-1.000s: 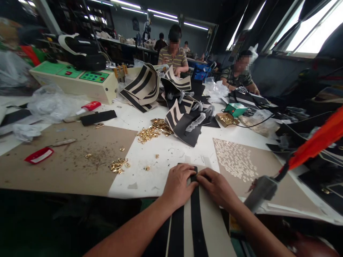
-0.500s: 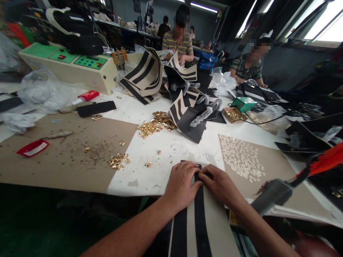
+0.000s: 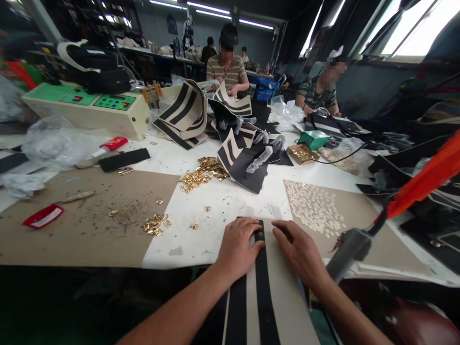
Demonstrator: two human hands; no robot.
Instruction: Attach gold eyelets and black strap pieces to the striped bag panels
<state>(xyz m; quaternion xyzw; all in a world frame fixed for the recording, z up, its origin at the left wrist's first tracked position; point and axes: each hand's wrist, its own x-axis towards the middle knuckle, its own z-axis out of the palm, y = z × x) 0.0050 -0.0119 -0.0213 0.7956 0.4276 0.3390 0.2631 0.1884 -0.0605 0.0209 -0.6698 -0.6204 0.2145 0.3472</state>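
A long beige panel with black stripes [image 3: 282, 292] reaches from the table edge toward me. My left hand [image 3: 239, 249] holds its far end, fingers bent over the black stripes and thumb on the inner one. Between thumb and forefinger a small round spot, perhaps a hole, shows on that stripe. My right hand [image 3: 302, 249] rests along the panel's right side, fingers loosely bent and slightly apart, nothing visible in them. What lies beneath both palms is hidden.
Gold buckles [image 3: 156, 224] and a larger heap of gold hardware [image 3: 203, 173] lie ahead. Small rings [image 3: 316, 206] cover a brown sheet at right. Striped bag panels [image 3: 244, 165] are piled beyond. A grey tool arm [image 3: 350, 251] stands near my right forearm. Two people sit across the table.
My right fingers have moved off the black stripe to the right, away from my left hand, uncovering the round spot. My left hand stays on the panel. The camera view has shifted.
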